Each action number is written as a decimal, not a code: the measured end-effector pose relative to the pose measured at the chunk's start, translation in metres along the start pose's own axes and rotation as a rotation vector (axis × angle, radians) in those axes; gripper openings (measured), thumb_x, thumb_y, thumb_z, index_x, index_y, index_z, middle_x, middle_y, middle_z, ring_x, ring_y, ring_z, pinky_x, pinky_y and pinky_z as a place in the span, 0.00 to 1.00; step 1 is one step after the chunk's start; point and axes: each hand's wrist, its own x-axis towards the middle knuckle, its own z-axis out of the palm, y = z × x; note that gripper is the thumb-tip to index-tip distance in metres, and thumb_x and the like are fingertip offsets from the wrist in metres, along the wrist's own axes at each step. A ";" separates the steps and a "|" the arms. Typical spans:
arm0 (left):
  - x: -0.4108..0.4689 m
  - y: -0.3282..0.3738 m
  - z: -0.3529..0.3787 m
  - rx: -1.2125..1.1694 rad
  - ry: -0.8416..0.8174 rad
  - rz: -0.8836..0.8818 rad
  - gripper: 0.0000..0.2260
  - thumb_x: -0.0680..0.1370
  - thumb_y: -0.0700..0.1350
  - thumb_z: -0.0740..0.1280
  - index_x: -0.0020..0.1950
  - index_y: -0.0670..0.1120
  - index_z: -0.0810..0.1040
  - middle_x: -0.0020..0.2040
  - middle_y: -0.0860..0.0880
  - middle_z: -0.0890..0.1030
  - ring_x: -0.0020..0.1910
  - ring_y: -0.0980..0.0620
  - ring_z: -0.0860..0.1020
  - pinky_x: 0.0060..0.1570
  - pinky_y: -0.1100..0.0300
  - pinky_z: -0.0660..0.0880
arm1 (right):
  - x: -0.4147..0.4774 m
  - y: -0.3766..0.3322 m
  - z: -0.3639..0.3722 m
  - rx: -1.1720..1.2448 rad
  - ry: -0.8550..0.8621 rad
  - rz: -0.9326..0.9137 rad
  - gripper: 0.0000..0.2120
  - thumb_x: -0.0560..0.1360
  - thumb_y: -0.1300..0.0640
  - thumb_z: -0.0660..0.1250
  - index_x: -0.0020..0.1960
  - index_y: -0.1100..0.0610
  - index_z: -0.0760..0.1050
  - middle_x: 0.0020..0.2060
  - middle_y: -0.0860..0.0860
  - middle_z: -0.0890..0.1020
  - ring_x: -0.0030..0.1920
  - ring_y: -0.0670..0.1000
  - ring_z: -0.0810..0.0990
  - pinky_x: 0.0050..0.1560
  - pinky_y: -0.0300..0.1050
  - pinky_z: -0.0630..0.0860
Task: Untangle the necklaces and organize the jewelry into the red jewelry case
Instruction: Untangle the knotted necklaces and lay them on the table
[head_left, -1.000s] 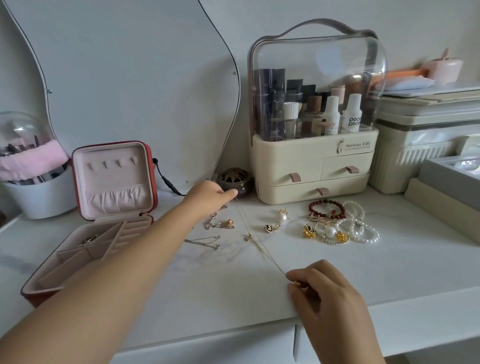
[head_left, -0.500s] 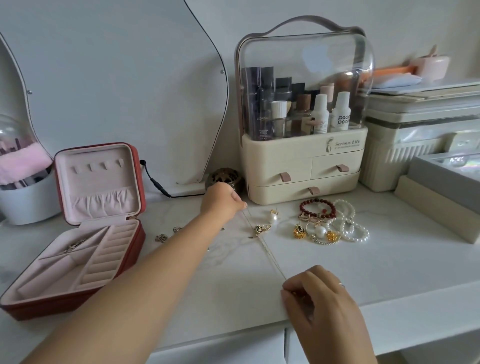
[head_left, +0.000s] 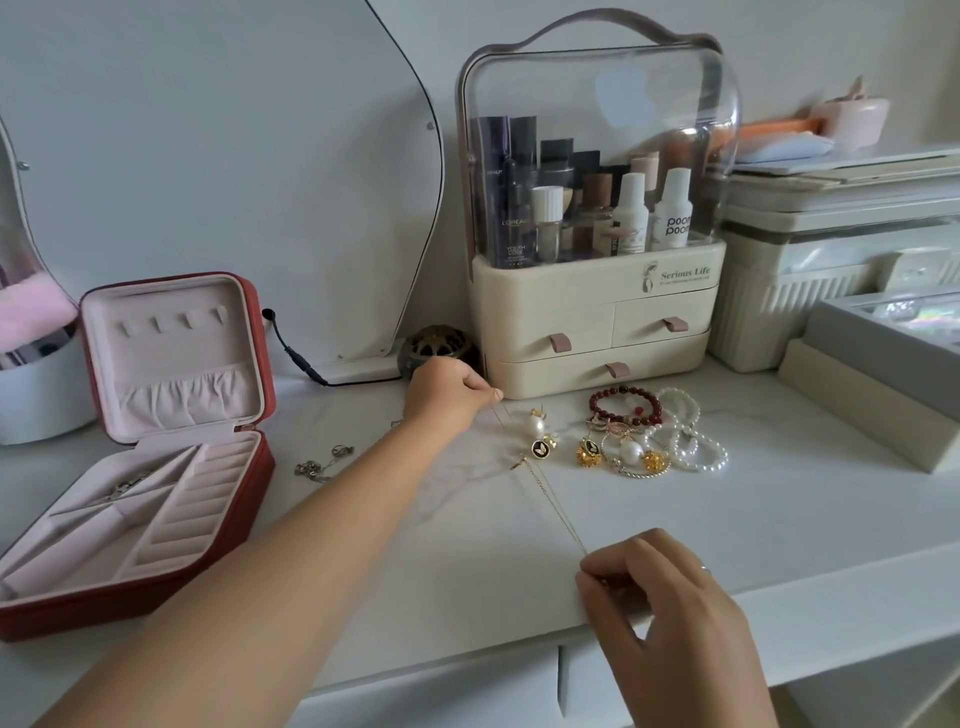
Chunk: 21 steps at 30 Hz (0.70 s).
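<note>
the left hand (head_left: 447, 397) at the back and the right hand (head_left: 660, 587) by the desk's (head_left: 779, 509) front edge each hold one end of the thin gold necklace (head_left: 550, 499) in a tight grip, and the red jewelry case (head_left: 130, 597) lies open at the left edge.

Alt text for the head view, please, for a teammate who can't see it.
A thin gold chain necklace is stretched straight over the white marbled tabletop, its far end pinched by the left hand, its near end by the right hand. An open, pink-lined red jewelry case stands at left; pearl, red-bead and gold jewelry lies right of the chain.
</note>
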 end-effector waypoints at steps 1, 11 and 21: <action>0.001 -0.001 -0.004 0.000 -0.019 -0.001 0.08 0.70 0.45 0.76 0.34 0.49 0.79 0.32 0.51 0.80 0.32 0.54 0.76 0.35 0.63 0.73 | 0.000 -0.001 0.001 0.002 -0.007 -0.003 0.07 0.67 0.49 0.61 0.34 0.47 0.75 0.32 0.39 0.74 0.35 0.42 0.72 0.38 0.29 0.68; 0.007 0.004 -0.014 0.100 -0.059 0.015 0.10 0.70 0.35 0.74 0.34 0.48 0.78 0.31 0.48 0.80 0.33 0.50 0.80 0.40 0.59 0.79 | 0.007 -0.009 0.014 -0.084 0.015 0.017 0.04 0.63 0.54 0.69 0.32 0.49 0.75 0.30 0.43 0.72 0.34 0.45 0.70 0.34 0.29 0.64; 0.002 -0.005 0.004 0.115 0.117 0.168 0.06 0.73 0.34 0.69 0.47 0.41 0.84 0.44 0.44 0.84 0.45 0.46 0.81 0.46 0.60 0.74 | 0.003 -0.011 0.013 -0.050 0.039 0.075 0.04 0.67 0.53 0.67 0.35 0.52 0.79 0.34 0.45 0.72 0.36 0.46 0.71 0.33 0.44 0.74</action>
